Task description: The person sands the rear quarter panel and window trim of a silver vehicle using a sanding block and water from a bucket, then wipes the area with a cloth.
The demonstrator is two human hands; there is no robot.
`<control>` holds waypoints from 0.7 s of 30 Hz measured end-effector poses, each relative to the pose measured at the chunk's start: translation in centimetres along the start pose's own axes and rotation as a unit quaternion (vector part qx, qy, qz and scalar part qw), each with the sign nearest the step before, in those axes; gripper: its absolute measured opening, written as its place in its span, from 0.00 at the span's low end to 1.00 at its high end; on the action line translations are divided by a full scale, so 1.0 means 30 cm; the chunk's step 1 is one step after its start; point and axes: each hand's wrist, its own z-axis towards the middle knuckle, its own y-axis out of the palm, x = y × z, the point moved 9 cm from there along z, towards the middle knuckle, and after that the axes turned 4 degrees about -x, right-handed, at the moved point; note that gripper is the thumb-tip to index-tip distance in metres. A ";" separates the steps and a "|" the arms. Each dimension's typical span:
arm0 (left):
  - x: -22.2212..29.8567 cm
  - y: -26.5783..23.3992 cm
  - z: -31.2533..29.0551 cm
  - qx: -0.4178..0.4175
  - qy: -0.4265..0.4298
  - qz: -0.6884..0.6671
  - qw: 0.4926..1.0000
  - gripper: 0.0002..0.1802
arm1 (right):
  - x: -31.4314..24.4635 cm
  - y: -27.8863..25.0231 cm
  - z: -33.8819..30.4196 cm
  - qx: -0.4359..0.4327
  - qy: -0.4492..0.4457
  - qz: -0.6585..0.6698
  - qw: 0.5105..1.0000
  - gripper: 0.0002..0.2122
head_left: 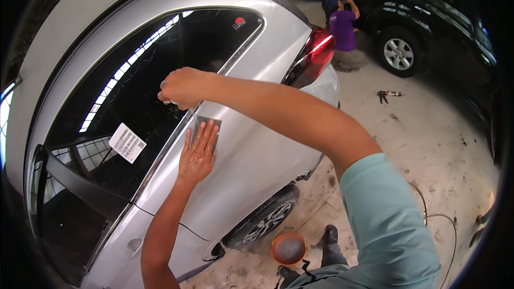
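Observation:
A silver car (243,144) with dark side glass (160,69) fills the view's middle and left. My left hand (197,155) lies on the body panel just below the window trim, wet, its fingers stretched out flat. Under those fingers is a grey-green sheet (217,124) that looks like sandpaper, partly hidden by the hand. My right hand (187,86) is closed in a fist above the left one, over the window's lower edge. Something whitish and wet shows below its fingers; the hand hides most of it.
An orange bucket (289,247) of cloudy liquid stands by the car's wheel (265,219), near my feet. A caulking gun (390,95) and a hose (441,215) lie on the floor. A person in a purple shirt (342,27) crouches by a black car (423,18).

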 end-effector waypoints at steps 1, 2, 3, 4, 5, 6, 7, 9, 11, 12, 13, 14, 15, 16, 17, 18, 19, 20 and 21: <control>0.015 0.006 0.027 0.007 0.003 0.017 1.000 0.42 | 0.039 0.005 -0.014 -0.006 -0.008 -0.004 1.000 0.13; 0.024 0.022 0.064 -0.007 0.010 0.022 1.000 0.42 | 0.078 0.009 -0.024 -0.012 -0.017 -0.007 1.000 0.13; 0.027 0.025 0.105 -0.022 0.015 0.028 0.999 0.43 | 0.098 -0.012 -0.048 0.012 -0.040 -0.037 0.998 0.15; 0.037 0.023 0.159 -0.034 0.020 0.029 0.999 0.44 | 0.141 -0.016 -0.064 0.007 -0.044 -0.041 0.998 0.16; 0.050 0.026 0.220 -0.053 0.029 0.024 0.998 0.44 | 0.196 -0.019 -0.076 0.001 -0.036 -0.038 0.999 0.16; 0.078 0.019 0.292 -0.053 0.037 0.017 0.998 0.44 | 0.262 -0.036 -0.107 0.020 -0.025 -0.053 0.998 0.17; 0.099 0.012 0.368 -0.049 0.044 0.011 0.998 0.44 | 0.330 -0.062 -0.139 0.011 -0.007 -0.059 0.998 0.18; 0.157 -0.006 0.532 -0.026 0.061 0.006 0.998 0.43 | 0.488 -0.111 -0.228 0.048 0.038 -0.063 0.996 0.20; 0.188 -0.020 0.695 0.017 0.072 0.018 0.997 0.41 | 0.641 -0.170 -0.342 0.144 0.112 -0.042 0.982 0.22; 0.199 -0.035 0.779 0.045 0.077 0.029 0.996 0.40 | 0.705 -0.190 -0.407 0.203 0.123 -0.078 0.968 0.21; 0.207 -0.053 0.868 0.069 0.078 0.021 0.994 0.39 | 0.798 -0.188 -0.451 0.226 0.146 -0.059 0.961 0.21; 0.202 -0.057 0.923 0.090 0.077 0.014 0.993 0.38 | 0.865 -0.189 -0.511 0.229 0.194 -0.056 0.952 0.22; 0.195 -0.050 0.938 0.091 0.070 0.027 0.993 0.38 | 0.956 -0.196 -0.625 0.297 0.236 0.057 0.924 0.16; 0.203 -0.053 0.957 0.095 0.069 0.035 0.992 0.38 | 1.013 -0.190 -0.750 0.388 0.257 0.057 0.883 0.14; 0.193 -0.036 0.950 0.090 0.063 0.043 0.993 0.38 | 1.050 -0.147 -0.851 0.417 0.370 0.049 0.829 0.13; 0.187 0.006 0.889 0.053 0.067 0.016 0.996 0.39 | 1.095 -0.054 -0.965 0.378 0.489 0.261 0.742 0.13; 0.204 0.001 0.819 0.038 0.085 -0.010 0.996 0.39 | 1.155 -0.074 -1.126 0.463 0.444 0.173 0.747 0.14; 0.175 0.038 0.712 -0.019 0.053 -0.006 0.998 0.40 | 1.225 -0.015 -1.233 0.464 0.448 0.176 0.743 0.16; 0.132 0.083 0.581 -0.083 0.018 0.002 0.996 0.41 | 1.281 0.054 -1.315 0.465 0.451 0.186 0.739 0.18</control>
